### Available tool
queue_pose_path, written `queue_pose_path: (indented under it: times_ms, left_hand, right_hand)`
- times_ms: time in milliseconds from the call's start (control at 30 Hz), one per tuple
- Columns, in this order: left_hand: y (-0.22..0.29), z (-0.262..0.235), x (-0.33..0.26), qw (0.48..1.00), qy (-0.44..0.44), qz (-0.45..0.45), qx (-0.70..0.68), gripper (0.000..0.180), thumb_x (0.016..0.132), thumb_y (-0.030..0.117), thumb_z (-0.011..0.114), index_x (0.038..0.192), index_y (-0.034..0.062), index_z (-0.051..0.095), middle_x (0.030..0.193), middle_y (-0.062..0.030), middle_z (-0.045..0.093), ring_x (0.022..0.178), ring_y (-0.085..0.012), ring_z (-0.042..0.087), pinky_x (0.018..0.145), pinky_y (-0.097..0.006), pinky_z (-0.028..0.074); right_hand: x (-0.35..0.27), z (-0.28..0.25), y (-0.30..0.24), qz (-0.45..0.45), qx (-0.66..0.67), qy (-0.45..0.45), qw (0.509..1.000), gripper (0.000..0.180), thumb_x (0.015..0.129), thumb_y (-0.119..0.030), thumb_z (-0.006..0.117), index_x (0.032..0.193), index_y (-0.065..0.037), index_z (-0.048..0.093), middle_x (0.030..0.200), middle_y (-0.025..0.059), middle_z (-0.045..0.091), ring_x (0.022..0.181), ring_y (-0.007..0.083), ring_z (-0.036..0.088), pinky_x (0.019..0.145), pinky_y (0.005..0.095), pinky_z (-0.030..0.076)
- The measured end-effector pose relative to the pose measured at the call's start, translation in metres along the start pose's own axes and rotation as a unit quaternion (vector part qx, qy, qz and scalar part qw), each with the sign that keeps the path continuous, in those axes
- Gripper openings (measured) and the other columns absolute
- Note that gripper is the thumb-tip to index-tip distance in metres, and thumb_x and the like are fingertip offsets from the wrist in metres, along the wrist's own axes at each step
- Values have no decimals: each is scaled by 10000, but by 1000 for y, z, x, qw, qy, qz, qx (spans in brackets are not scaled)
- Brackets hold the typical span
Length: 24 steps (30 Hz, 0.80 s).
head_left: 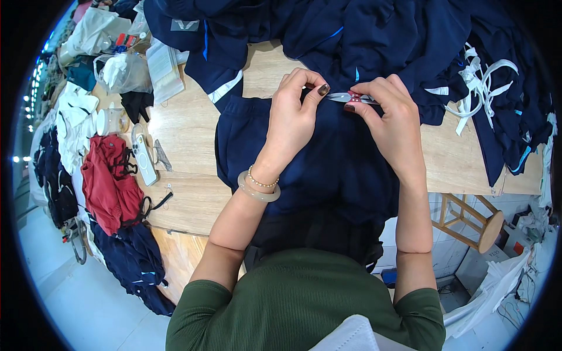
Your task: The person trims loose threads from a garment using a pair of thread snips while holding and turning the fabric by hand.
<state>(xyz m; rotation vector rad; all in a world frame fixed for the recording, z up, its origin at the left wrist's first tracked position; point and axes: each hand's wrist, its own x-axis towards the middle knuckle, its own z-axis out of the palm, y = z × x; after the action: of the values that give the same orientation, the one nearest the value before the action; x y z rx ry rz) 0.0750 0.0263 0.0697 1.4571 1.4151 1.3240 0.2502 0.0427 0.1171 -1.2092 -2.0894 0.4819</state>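
Gripped red-handled, silver-bladed snips [339,97] in the right hand [391,108] and pinched with the left hand [295,111], on what cannot tell, over a navy-blue cloth garment [333,155] on the pale wooden surface [187,140], seemingly mid-trim, with finished share unclear.

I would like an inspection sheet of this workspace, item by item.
Surface: light wooden table, partly covered.
Job's things: navy garment under the hands; small snips with red handles.
Clutter: red garment, white phone and clear plastic bag at left; white strips at right.
Hands: right hand holds the snips; left hand beside their tip, its hold unclear.
Cables: thin dark cables, lower right.
Surroundings: wooden stool at right; pale floor.
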Motion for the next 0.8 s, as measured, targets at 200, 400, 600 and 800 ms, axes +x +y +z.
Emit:
queue_pose_path:
  times_ms: [200, 400, 600, 800]
  left_hand:
    - [1, -1, 0, 1000, -9, -7, -3, 32, 878, 0, 628, 888, -19, 604, 851, -104, 623, 821, -246, 583, 774, -322, 465]
    - [-2, -3, 0, 1000, -2, -12, -23, 14, 896, -15, 600, 908, -22, 603, 856, -120, 638, 813, -225, 618, 754, -308, 484]
    - [-1, -1, 0, 1000, -4, -10, -13, 18, 901, -24, 588, 913, -22, 602, 858, -123, 636, 798, -222, 617, 740, -305, 486]
    - [0, 0, 0, 1000, -7, -5, -5, 23, 897, -26, 585, 912, -22, 602, 856, -124, 630, 787, -228, 611, 736, -306, 485]
  right_hand:
    - [1, 2, 0, -23, -2, 0, 1000, 175, 731, -61, 777, 872, -15, 684, 793, 68, 651, 770, 240, 565, 728, 338, 472]
    - [-1, -2, 2, -1, -5, -3, 1000, 159, 738, -75, 769, 853, -12, 679, 777, 66, 636, 768, 247, 556, 723, 348, 466]
    - [0, -1, 3, 4, -15, 5, 1000, 158, 744, -75, 763, 863, -16, 679, 776, 61, 632, 777, 246, 557, 734, 348, 461]
    - [2, 2, 1, -27, -27, 8, 999, 164, 736, -77, 768, 869, -30, 684, 787, 50, 635, 793, 236, 563, 744, 342, 455]
